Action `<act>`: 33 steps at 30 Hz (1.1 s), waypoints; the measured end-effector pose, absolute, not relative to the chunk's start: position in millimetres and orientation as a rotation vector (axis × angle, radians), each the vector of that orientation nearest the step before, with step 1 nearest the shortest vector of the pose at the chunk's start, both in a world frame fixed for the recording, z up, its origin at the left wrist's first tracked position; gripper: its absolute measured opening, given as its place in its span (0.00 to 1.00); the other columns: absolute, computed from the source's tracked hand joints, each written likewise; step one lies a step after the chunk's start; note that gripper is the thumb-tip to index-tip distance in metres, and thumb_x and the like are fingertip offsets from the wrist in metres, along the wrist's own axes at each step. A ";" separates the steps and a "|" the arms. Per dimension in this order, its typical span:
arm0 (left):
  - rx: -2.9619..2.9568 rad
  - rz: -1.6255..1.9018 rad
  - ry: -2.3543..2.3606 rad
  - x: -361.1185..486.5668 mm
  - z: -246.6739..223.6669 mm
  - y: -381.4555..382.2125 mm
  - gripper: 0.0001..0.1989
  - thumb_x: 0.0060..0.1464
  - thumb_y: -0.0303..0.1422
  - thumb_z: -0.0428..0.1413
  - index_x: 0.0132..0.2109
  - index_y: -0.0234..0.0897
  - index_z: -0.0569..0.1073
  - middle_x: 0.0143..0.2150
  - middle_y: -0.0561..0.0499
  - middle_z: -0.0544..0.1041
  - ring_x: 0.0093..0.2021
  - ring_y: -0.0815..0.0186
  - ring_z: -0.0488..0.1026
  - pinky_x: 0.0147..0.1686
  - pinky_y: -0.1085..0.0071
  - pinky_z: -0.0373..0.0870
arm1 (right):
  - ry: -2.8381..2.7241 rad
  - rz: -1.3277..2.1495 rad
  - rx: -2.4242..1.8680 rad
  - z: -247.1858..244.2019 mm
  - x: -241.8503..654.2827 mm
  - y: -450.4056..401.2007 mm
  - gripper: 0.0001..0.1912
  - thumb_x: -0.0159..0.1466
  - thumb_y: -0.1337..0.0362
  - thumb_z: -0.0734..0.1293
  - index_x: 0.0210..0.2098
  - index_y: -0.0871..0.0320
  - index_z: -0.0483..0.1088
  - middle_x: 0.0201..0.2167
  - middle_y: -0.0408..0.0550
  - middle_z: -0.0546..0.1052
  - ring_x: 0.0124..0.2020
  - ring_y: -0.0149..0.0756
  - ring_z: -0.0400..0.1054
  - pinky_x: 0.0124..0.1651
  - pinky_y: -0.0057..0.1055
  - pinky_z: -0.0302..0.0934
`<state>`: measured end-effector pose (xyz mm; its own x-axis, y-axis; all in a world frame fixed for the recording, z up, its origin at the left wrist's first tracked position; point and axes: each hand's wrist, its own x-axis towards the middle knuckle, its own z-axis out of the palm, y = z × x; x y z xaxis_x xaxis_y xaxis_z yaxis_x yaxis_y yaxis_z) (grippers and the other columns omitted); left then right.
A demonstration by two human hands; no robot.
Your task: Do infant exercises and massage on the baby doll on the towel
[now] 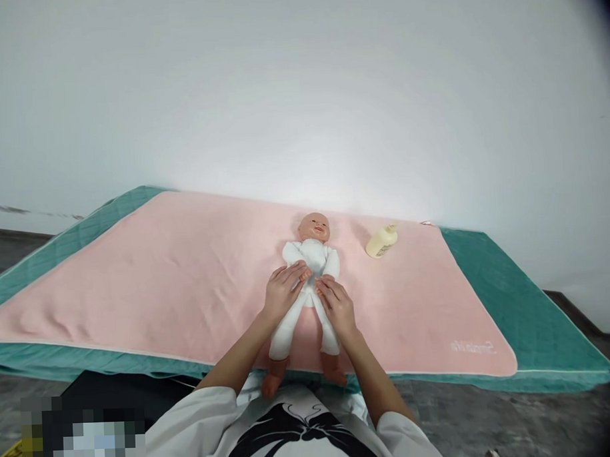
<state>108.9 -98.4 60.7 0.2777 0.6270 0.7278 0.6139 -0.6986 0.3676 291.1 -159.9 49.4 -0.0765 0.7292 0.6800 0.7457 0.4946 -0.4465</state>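
Observation:
A baby doll [313,255] in a white outfit lies on its back on the pink mat [197,279], head toward the wall and bare feet toward me. Its small hands meet over the belly. My left hand [283,290] is closed on the doll's hand at the left, its fingertips by the waist. On the other side, my right hand [338,306] is closed on the doll's other hand, fingers bent inward. My palms are hidden from view. To the right of the doll, a pale yellow pump bottle [381,242] rests on the mat, tilted in view.
The mat covers much of a padded bed with a green cover [512,301]. A white wall [300,95] runs along the far edge. A black object [121,395] stands below the near left edge, beside a blurred patch over the gray floor.

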 end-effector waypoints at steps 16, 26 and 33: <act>2.667 1.190 1.121 113.5 53.1 -107.3 0.18 0.64 0.25 0.48 0.56 0.38 0.74 0.56 0.46 0.76 0.58 0.63 0.73 0.57 0.62 0.67 | -1.779 0.227 -1.258 33.4 279.5 -163.0 0.18 0.66 0.67 0.62 0.53 0.48 0.74 0.70 0.43 0.56 0.70 0.47 0.51 0.68 0.52 0.54; 2.674 1.151 1.066 114.5 54.9 -105.5 0.18 0.64 0.26 0.48 0.56 0.38 0.74 0.57 0.45 0.76 0.59 0.62 0.72 0.56 0.61 0.68 | -1.845 0.325 -1.247 30.4 287.4 -160.2 0.20 0.66 0.69 0.62 0.55 0.48 0.73 0.70 0.42 0.57 0.70 0.45 0.52 0.68 0.49 0.54; 2.620 1.189 1.072 106.6 54.0 -101.8 0.16 0.65 0.27 0.48 0.55 0.40 0.75 0.56 0.46 0.77 0.57 0.63 0.74 0.55 0.62 0.69 | -1.868 0.191 -1.285 35.9 288.7 -163.1 0.21 0.67 0.67 0.62 0.58 0.47 0.71 0.69 0.45 0.58 0.69 0.45 0.54 0.67 0.49 0.57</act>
